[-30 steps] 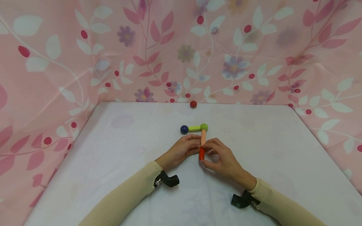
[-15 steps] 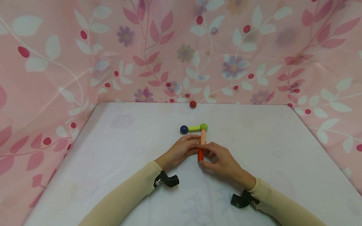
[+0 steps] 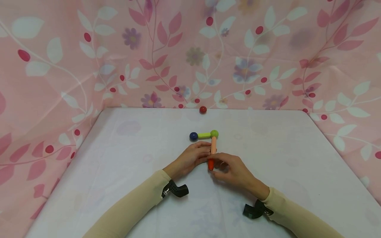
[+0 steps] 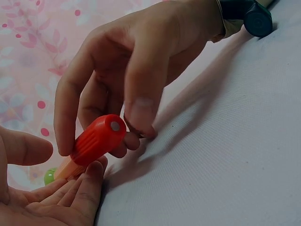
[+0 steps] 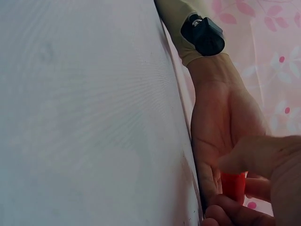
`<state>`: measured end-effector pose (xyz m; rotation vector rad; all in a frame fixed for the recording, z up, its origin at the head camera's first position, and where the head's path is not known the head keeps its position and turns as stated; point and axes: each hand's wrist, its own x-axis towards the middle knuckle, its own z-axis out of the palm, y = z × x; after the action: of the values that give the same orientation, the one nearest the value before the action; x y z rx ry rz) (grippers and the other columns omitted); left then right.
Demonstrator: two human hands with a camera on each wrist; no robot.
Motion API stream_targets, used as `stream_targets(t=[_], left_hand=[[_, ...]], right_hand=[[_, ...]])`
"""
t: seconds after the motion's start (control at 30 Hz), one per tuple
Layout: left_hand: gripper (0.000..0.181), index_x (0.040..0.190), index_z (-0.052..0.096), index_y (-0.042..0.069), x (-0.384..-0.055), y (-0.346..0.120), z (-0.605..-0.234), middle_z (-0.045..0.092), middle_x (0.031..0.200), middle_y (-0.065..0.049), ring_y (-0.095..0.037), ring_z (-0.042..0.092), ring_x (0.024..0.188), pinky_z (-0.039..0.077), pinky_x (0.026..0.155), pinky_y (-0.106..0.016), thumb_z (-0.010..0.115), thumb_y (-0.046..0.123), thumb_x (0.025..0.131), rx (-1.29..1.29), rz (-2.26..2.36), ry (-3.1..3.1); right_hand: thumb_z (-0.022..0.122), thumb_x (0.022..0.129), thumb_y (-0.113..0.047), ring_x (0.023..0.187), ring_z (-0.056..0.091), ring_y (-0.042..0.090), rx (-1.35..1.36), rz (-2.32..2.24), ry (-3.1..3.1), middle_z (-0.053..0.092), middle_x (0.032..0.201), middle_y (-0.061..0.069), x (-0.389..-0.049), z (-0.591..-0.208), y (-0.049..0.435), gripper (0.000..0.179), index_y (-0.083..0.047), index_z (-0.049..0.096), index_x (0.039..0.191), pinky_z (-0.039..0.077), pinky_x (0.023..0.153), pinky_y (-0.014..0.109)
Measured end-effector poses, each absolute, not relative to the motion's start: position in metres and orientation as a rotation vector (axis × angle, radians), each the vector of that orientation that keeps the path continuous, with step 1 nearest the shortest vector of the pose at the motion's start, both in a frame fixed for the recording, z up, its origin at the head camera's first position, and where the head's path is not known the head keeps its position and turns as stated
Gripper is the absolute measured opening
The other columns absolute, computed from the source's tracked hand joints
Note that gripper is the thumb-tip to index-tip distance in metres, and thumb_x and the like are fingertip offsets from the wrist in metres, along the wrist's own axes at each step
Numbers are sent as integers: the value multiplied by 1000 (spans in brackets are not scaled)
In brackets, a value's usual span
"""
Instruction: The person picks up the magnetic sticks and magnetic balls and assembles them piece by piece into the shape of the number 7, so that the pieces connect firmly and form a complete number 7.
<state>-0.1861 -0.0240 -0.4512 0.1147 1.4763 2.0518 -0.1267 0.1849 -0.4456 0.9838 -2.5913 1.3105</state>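
A red magnetic rod (image 3: 211, 163) lines up end to end with a peach rod (image 3: 213, 145), which reaches back to a green ball (image 3: 214, 133). In the head view my right hand (image 3: 235, 168) holds the red rod between index finger and thumb; in the left wrist view the rod's near end shows a grey magnet disc. My left hand (image 3: 190, 158) lies along the left side of the rods with its fingers extended, and the left wrist view shows them right beside the joint, thumb held apart. A lime rod (image 3: 204, 135) runs left from the green ball to a dark blue ball (image 3: 193, 136).
A red ball (image 3: 203, 109) sits at the back edge of the white-covered table (image 3: 282, 158). Behind and at both sides hangs a pink floral curtain (image 3: 178, 49). Each wrist carries a small black camera.
The red rod's near end has swung slightly left and nearer the person. My right index finger has shifted slightly along it toward the person; my left hand stays put.
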Motion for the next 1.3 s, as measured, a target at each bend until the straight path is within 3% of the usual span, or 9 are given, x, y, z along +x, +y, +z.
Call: stream_targets(t=[0.3, 0.67, 1.3], left_hand=[[39, 142, 53, -3, -186, -25, -451, 64, 131, -17, -20, 65, 110, 52, 100, -35, 58, 12, 106, 133, 2056, 1467], [40, 143, 51, -3, -186, -26, -449, 63, 131, -20, -26, 66, 115, 51, 102, -37, 58, 12, 107, 132, 2059, 1437], [35, 143, 52, -2, -185, -26, -448, 63, 133, -19, -29, 67, 116, 51, 101, -37, 52, 5, 108, 110, 2063, 1419]], right_hand=[[82, 88, 0, 77, 67, 9, 885, 1349, -2561, 71, 94, -10, -127, -448, 184, 31, -10, 75, 116, 59, 72, 31], [80, 93, -12, 60, 59, 13, 608, 1511, -2716, 71, 76, -8, -125, -445, 184, 4, -11, 77, 95, 48, 52, 26], [71, 99, -21, 50, 45, 13, 358, 1733, -2883, 66, 62, 6, -131, -435, 183, 17, -8, 79, 92, 32, 48, 23]])
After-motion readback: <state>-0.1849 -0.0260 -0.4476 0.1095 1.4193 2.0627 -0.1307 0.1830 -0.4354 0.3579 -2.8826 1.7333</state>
